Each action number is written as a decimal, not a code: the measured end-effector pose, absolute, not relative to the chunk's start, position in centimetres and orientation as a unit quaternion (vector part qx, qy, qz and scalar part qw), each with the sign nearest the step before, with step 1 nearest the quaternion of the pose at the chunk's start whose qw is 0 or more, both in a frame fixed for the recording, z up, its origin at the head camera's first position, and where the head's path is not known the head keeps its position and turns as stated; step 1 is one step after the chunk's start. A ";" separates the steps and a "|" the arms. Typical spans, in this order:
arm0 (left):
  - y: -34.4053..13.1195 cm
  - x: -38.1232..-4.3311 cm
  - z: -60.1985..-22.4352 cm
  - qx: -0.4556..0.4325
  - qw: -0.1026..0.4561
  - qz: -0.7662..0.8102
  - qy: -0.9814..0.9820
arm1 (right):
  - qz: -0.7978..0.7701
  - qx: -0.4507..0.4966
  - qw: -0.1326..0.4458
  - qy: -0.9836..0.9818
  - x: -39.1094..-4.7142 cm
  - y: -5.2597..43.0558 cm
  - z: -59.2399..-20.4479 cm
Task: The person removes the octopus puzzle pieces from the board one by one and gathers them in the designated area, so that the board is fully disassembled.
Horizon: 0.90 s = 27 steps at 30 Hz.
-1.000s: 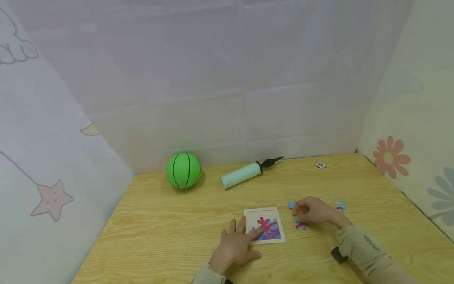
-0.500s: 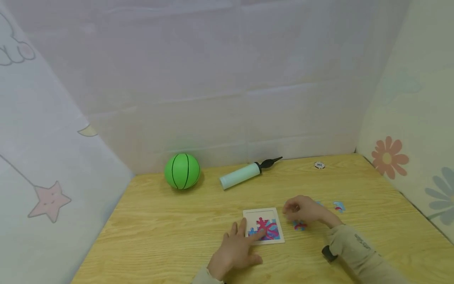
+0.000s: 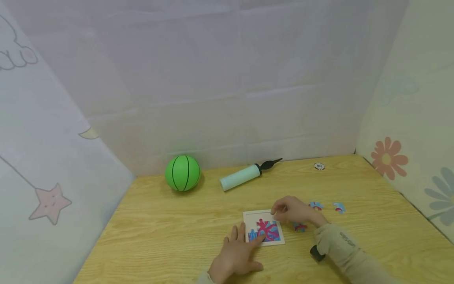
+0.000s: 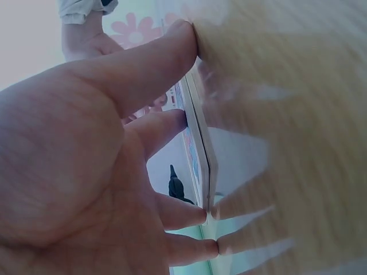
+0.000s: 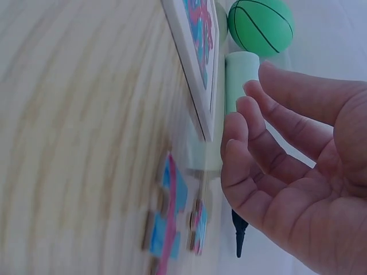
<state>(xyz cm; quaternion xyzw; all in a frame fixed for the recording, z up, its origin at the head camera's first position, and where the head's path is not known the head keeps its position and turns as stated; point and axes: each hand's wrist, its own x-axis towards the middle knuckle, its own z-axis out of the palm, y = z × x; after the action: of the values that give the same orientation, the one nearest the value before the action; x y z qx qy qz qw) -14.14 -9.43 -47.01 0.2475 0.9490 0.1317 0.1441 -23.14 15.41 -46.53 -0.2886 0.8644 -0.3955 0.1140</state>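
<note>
Fingers spread, my left hand [image 3: 234, 252] lies beside and over the lower left of a small white-framed jigsaw puzzle [image 3: 247, 215]. Its index fingertip touches the pink-and-blue pieces inside; the thumb and other fingertips rest near or on the table. Above the frame's right side is my right hand [image 3: 294, 211], its fingers curled with thumb near the index finger. No puzzle piece shows in its grasp; the far side of the fingertips is hidden. Loose pieces lie to the right: one puzzle piece [image 3: 299, 227] below that hand, another puzzle piece [image 3: 315, 205] behind the wrist.
A further loose puzzle piece [image 3: 339, 208] lies at the right. Behind stand a green ball [image 3: 182, 173] and a pale hand pump [image 3: 241, 177] with a black nozzle. A round chip [image 3: 319, 166] sits near the back edge, below the wall [image 3: 241, 98].
My right hand has moved left from the loose pieces to the frame's right side. A piece seen beside its fingers earlier no longer shows. My left hand stays almost still.
</note>
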 end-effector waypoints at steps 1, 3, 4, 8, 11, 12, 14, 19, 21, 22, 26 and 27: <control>-9.4 -14.1 -47.0 0.249 0.144 0.129 0.949 | -0.395 -0.287 0.116 0.865 -23.2 15.2 -46.6; -9.4 -14.2 -47.1 0.249 0.147 0.128 0.949 | -0.393 -0.283 0.120 0.866 -23.3 14.8 -46.6; -9.4 -14.2 -47.1 0.248 0.149 0.128 0.948 | -0.392 -0.282 0.120 0.867 -23.3 14.6 -46.7; -9.3 -14.4 -47.2 0.242 0.164 0.128 0.948 | -0.391 -0.286 0.119 0.867 -23.4 13.9 -46.7; -9.3 -14.6 -47.3 0.239 0.169 0.123 0.948 | -0.393 -0.290 0.120 0.864 -23.6 13.4 -46.6; -9.3 -14.6 -47.3 0.240 0.169 0.121 0.948 | -0.393 -0.291 0.120 0.864 -23.6 13.3 -46.6; -9.3 -14.7 -47.3 0.240 0.168 0.115 0.949 | -0.396 -0.289 0.122 0.863 -23.6 13.0 -46.6; -9.3 -14.6 -47.3 0.240 0.164 0.107 0.951 | -0.392 -0.277 0.118 0.869 -23.8 12.5 -46.8; -9.4 -14.5 -47.3 0.242 0.161 0.108 0.951 | -0.391 -0.273 0.118 0.871 -23.9 12.3 -46.9; -9.4 -14.5 -47.3 0.243 0.159 0.108 0.951 | -0.392 -0.271 0.120 0.871 -24.0 12.3 -47.0; -9.3 -14.4 -47.3 0.244 0.156 0.103 0.952 | -0.398 -0.256 0.130 0.871 -24.1 12.1 -47.1; -9.3 -14.4 -47.3 0.243 0.156 0.103 0.952 | -0.399 -0.250 0.134 0.872 -24.1 12.0 -47.1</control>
<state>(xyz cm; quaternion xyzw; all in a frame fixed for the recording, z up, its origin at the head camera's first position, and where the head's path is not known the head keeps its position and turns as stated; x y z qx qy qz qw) -14.37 -9.30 -47.32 0.2432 0.9518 0.1029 0.1564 -24.13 12.01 -47.12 -0.2497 0.8721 -0.3990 0.1335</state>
